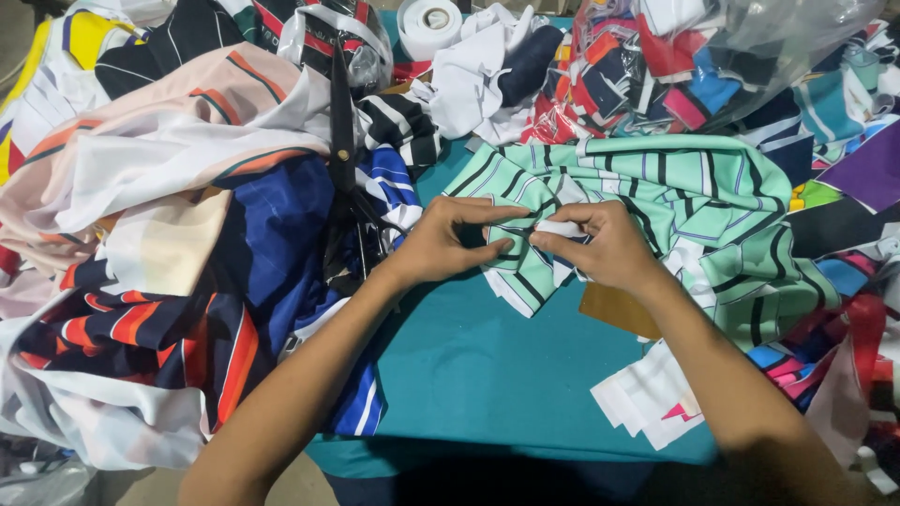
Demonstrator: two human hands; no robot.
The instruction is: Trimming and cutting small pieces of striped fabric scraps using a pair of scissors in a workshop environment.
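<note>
The mint-green garment (647,201) with black and white stripes lies crumpled on the teal table (487,365), and both the left hand (441,239) and right hand (605,245) pinch a small white piece (561,228) on its folded edge (fingertips nearly meeting). Beyond the right hand, a clear plastic bag (750,56) holds mixed fabric scraps; black scissors (343,159) lie just left of the left hand.

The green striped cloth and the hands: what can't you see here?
- Head view: small white piece on the mint-green striped cloth, mostly covered by left hand and right hand.
- Long black scissors: handles lost among dark fabric.
- Brown card: under the right wrist.
</note>
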